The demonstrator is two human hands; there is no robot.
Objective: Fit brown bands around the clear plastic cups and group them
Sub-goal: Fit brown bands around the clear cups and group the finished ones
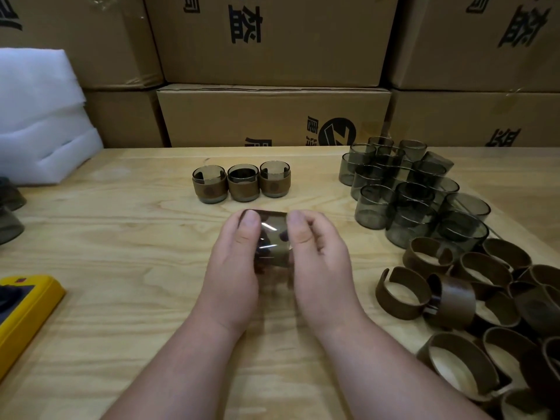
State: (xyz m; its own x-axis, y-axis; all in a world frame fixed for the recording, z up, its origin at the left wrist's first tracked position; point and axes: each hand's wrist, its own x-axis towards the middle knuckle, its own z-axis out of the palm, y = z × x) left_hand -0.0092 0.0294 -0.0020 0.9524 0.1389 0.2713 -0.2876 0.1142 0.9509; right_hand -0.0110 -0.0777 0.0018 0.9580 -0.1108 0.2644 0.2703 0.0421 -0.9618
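Observation:
Both hands hold one smoky clear cup [270, 244] over the middle of the wooden table [127, 237]. A brown band [266, 214] sits around the cup's far end. My left hand [235, 265] grips the cup's left side with the thumb on top. On the right side, my right hand [318, 259] grips it the same way. Three banded cups [241, 183] stand in a row just beyond my hands. A cluster of bare cups [406, 192] stands at the right, and a pile of loose brown bands [472, 304] lies nearer, at the right edge.
Stacked cardboard boxes [272, 116] wall off the table's far edge. White foam sheets [39, 116] lie at the back left. A yellow device [24, 310] sits at the left edge, with dark cups [9, 213] beyond it.

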